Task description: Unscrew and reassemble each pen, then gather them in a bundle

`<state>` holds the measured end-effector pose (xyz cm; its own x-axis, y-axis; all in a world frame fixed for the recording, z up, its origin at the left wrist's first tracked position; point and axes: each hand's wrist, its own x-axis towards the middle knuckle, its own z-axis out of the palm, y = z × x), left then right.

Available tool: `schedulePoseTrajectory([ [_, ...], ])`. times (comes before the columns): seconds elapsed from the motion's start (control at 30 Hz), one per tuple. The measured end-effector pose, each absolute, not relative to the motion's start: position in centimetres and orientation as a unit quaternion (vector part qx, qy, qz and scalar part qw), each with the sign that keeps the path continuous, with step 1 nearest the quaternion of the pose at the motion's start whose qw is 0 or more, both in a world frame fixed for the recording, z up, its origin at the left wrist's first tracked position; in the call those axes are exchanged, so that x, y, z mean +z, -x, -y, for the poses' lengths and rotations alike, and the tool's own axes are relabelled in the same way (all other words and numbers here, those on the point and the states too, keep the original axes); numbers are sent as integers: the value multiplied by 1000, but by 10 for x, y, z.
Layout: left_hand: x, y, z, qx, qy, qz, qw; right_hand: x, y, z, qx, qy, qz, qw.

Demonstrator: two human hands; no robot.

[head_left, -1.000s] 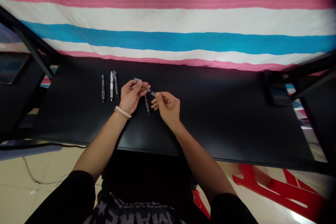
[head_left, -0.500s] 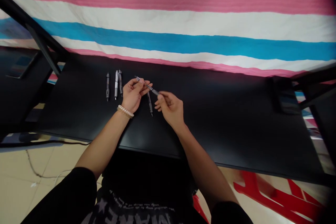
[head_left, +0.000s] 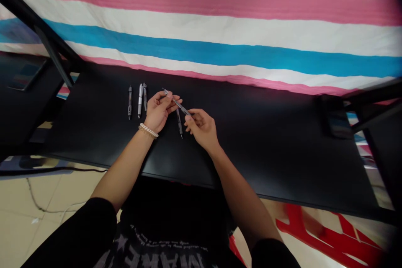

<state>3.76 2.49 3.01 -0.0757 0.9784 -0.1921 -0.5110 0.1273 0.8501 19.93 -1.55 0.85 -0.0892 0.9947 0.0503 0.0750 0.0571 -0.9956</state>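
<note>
Slanting between both my hands is a grey pen [head_left: 179,105]. The fingers of my left hand [head_left: 159,111] are closed on its upper left part, and a beaded bracelet circles that wrist. My right hand [head_left: 202,127] pinches the pen's lower right end. Under the held pen, another dark pen [head_left: 179,124] lies on the black table [head_left: 266,142], its upper part partly hidden. To the left of my left hand lie a dark pen [head_left: 130,102], a white pen [head_left: 140,101] and a further dark pen [head_left: 145,97], the last two close together.
A striped cloth [head_left: 201,54] hangs along the table's back edge. At the right end sits a dark flat object [head_left: 337,117]. Black metal bars [head_left: 53,54] stand at the left. Below the table are a red plastic piece [head_left: 301,224] and a cable [head_left: 37,205] on the floor.
My right hand has shifted slightly left and up along the pen. My left hand keeps its hold. The view has tilted slightly.
</note>
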Motion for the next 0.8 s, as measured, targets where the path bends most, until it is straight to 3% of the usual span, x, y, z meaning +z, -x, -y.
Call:
schedulePoseTrajectory([
  [0.2, 29, -37, -26, 599, -274, -400, 637, 7, -203, 18, 464, 476, 622, 414],
  [0.43, 49, -11, -31, 606, -217, -365, 672, 2, -202, 16, 448, 456, 637, 431],
  [0.8, 63, 25, -29, 623, -242, -394, 630, 1, -203, 14, 424, 464, 658, 415],
])
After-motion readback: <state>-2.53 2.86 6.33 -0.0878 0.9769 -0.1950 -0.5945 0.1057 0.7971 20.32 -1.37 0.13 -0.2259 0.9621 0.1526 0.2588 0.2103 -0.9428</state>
